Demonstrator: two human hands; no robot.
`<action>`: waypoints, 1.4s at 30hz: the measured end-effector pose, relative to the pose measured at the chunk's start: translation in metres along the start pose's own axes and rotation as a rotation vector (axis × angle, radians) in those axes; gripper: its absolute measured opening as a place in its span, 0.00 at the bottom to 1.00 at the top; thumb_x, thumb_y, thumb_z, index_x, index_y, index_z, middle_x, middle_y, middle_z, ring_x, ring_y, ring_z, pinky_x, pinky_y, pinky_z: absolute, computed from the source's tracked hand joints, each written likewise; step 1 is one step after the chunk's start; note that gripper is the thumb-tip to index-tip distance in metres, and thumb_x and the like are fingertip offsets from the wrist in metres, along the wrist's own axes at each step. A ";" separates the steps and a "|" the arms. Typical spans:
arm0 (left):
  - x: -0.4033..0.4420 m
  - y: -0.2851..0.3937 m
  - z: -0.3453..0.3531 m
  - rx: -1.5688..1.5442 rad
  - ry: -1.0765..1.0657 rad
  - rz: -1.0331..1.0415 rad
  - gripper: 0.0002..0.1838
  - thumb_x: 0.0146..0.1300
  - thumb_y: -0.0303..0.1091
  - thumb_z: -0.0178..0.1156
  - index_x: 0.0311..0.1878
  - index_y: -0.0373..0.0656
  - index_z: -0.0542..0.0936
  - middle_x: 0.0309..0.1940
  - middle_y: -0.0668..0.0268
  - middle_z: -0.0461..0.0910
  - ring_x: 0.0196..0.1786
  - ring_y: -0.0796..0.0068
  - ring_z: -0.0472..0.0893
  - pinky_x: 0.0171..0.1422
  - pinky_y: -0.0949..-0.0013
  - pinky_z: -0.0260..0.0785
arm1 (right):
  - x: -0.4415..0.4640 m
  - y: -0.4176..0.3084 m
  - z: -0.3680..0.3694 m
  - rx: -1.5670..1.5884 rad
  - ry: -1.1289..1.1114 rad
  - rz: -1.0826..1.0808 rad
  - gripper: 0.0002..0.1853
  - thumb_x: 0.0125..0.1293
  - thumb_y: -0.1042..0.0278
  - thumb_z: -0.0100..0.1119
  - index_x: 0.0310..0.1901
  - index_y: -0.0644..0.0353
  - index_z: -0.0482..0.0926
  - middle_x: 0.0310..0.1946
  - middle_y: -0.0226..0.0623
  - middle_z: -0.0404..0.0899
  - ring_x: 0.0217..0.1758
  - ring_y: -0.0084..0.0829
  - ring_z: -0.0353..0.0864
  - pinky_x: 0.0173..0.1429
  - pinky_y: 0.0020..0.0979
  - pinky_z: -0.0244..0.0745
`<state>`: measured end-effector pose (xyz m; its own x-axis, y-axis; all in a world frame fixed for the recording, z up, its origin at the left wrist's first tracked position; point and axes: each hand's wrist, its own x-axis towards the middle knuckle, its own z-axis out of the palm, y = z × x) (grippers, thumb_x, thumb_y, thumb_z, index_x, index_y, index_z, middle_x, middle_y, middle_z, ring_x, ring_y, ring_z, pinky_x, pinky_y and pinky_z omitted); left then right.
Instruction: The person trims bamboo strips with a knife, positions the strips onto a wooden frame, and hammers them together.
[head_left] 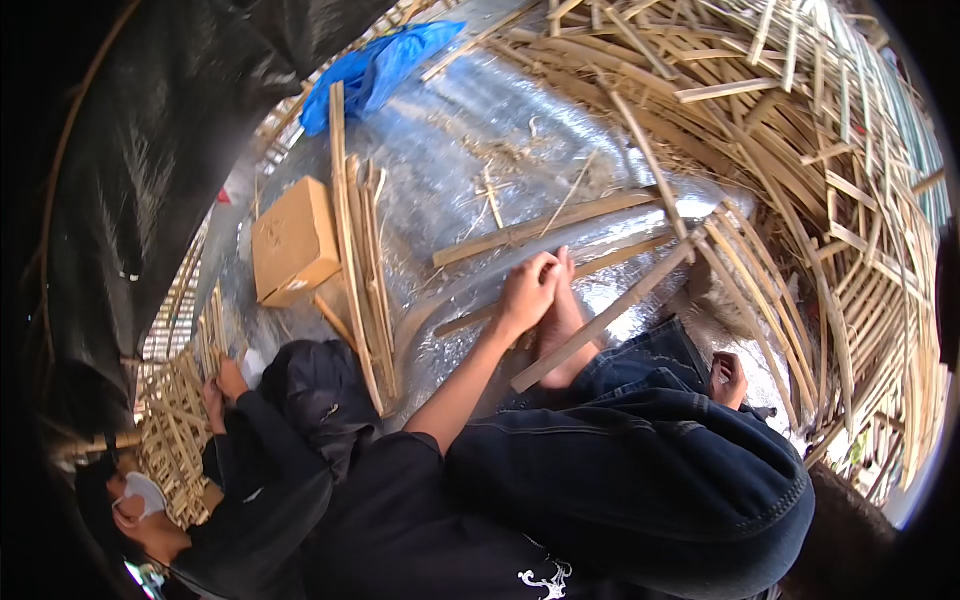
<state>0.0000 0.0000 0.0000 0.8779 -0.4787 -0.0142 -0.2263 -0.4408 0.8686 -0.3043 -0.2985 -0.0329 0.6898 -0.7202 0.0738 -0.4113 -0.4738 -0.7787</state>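
Two hands are showing in the head view, so that's all I'm going on. The left hand (528,295) is curling its fingers in against the toes of the bare foot (562,330); whether it's pinching anything, I can't tell. What's looking like the right hand (728,380) is resting by the jeans (640,470) with bent fingers, and its palm is hiding, so I'm making no call there either. Handling-wise, I'd be keeping that left hand loose, and keeping toes and fingertips off the slat edges, since they're probably carrying splinters. Placement: the nearest slat (608,313) is crossing in front of the ankle, near the left hand, well in from the edges of the silvery sheet (480,110). Another slat (622,258) is running behind the foot, and a cardboard box (292,240) is sitting toward the sheet's left edge.
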 end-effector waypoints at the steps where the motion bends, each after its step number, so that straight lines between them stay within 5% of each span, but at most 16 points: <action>1: -0.009 0.004 0.005 0.020 0.035 0.096 0.08 0.69 0.31 0.61 0.45 0.37 0.81 0.44 0.54 0.82 0.45 0.55 0.84 0.50 0.60 0.77 | -0.001 0.003 -0.002 -0.021 -0.037 0.031 0.06 0.68 0.78 0.58 0.44 0.63 0.82 0.39 0.44 0.87 0.45 0.36 0.89 0.53 0.34 0.81; 3: -0.026 -0.007 0.009 0.088 0.182 0.308 0.06 0.69 0.29 0.59 0.45 0.37 0.80 0.41 0.54 0.81 0.44 0.51 0.82 0.50 0.59 0.75 | -0.006 -0.008 0.002 -0.071 -0.112 0.117 0.05 0.70 0.76 0.58 0.44 0.64 0.82 0.35 0.43 0.87 0.41 0.34 0.89 0.50 0.33 0.81; 8: -0.047 -0.024 -0.039 -0.175 0.414 -0.122 0.07 0.75 0.33 0.57 0.48 0.42 0.80 0.44 0.64 0.83 0.47 0.71 0.82 0.50 0.66 0.75 | 0.000 -0.006 0.021 0.010 -0.083 0.165 0.07 0.73 0.74 0.56 0.45 0.67 0.81 0.38 0.43 0.87 0.41 0.30 0.87 0.50 0.31 0.81; 9: -0.055 -0.037 -0.060 -0.004 0.512 -0.087 0.06 0.74 0.30 0.57 0.47 0.38 0.78 0.41 0.61 0.83 0.40 0.70 0.84 0.41 0.67 0.76 | -0.006 -0.009 0.027 0.062 -0.079 0.185 0.07 0.73 0.74 0.56 0.46 0.68 0.80 0.38 0.43 0.87 0.42 0.31 0.87 0.49 0.31 0.81; 13: -0.096 -0.082 -0.082 0.057 0.327 -0.359 0.06 0.72 0.30 0.59 0.47 0.38 0.80 0.41 0.60 0.85 0.42 0.71 0.84 0.43 0.68 0.76 | -0.003 -0.021 0.002 -0.013 -0.092 0.240 0.07 0.74 0.74 0.56 0.46 0.68 0.80 0.40 0.43 0.87 0.42 0.30 0.86 0.50 0.30 0.80; 15: -0.112 -0.076 -0.075 0.297 0.193 -0.206 0.05 0.70 0.29 0.61 0.45 0.39 0.81 0.36 0.60 0.85 0.40 0.67 0.85 0.44 0.65 0.76 | -0.004 -0.023 0.000 -0.018 -0.121 0.267 0.07 0.74 0.73 0.56 0.46 0.67 0.81 0.40 0.43 0.86 0.42 0.29 0.85 0.51 0.30 0.79; 19: -0.104 -0.050 -0.039 0.335 -0.009 -0.186 0.10 0.65 0.31 0.67 0.47 0.38 0.82 0.40 0.56 0.84 0.42 0.63 0.84 0.49 0.62 0.76 | 0.008 -0.021 0.008 0.018 -0.100 0.281 0.07 0.74 0.73 0.55 0.46 0.67 0.81 0.40 0.43 0.86 0.42 0.29 0.85 0.51 0.30 0.78; 20: -0.101 -0.049 -0.032 0.415 -0.018 -0.136 0.12 0.65 0.31 0.65 0.49 0.38 0.82 0.44 0.55 0.83 0.46 0.54 0.82 0.53 0.57 0.75 | 0.006 -0.022 0.008 0.009 -0.121 0.267 0.07 0.74 0.74 0.55 0.46 0.67 0.81 0.39 0.42 0.86 0.43 0.29 0.85 0.51 0.30 0.78; 23: -0.081 -0.049 -0.016 0.575 0.198 0.087 0.12 0.66 0.31 0.62 0.51 0.38 0.80 0.49 0.56 0.81 0.52 0.52 0.80 0.58 0.55 0.73 | -0.001 -0.024 0.005 0.008 -0.126 0.286 0.07 0.74 0.74 0.56 0.45 0.67 0.81 0.38 0.41 0.86 0.42 0.29 0.85 0.50 0.30 0.79; 27: -0.057 -0.043 -0.023 0.729 0.089 0.146 0.17 0.64 0.26 0.62 0.56 0.41 0.79 0.50 0.59 0.79 0.55 0.57 0.76 0.63 0.54 0.69 | 0.000 -0.037 0.005 -0.014 -0.132 0.325 0.06 0.75 0.75 0.54 0.46 0.66 0.80 0.39 0.40 0.86 0.42 0.27 0.84 0.50 0.28 0.79; 36: -0.051 -0.054 -0.036 0.723 -0.085 0.220 0.15 0.64 0.23 0.61 0.54 0.37 0.77 0.46 0.55 0.78 0.52 0.51 0.77 0.59 0.54 0.70 | -0.001 -0.054 0.003 0.040 -0.046 0.274 0.06 0.71 0.75 0.57 0.43 0.66 0.81 0.37 0.45 0.87 0.40 0.34 0.87 0.47 0.32 0.81; 42: -0.042 -0.037 -0.063 0.633 0.030 0.118 0.09 0.67 0.21 0.58 0.49 0.36 0.79 0.46 0.55 0.78 0.50 0.51 0.79 0.55 0.54 0.73 | -0.005 -0.037 0.003 0.048 -0.033 0.258 0.07 0.72 0.73 0.57 0.44 0.66 0.82 0.37 0.45 0.88 0.40 0.34 0.88 0.47 0.33 0.81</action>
<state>-0.0024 0.0844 -0.0003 0.8413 -0.5337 0.0858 -0.5193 -0.7537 0.4029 -0.2901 -0.2759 -0.0063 0.5850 -0.7969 -0.1506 -0.5479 -0.2514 -0.7979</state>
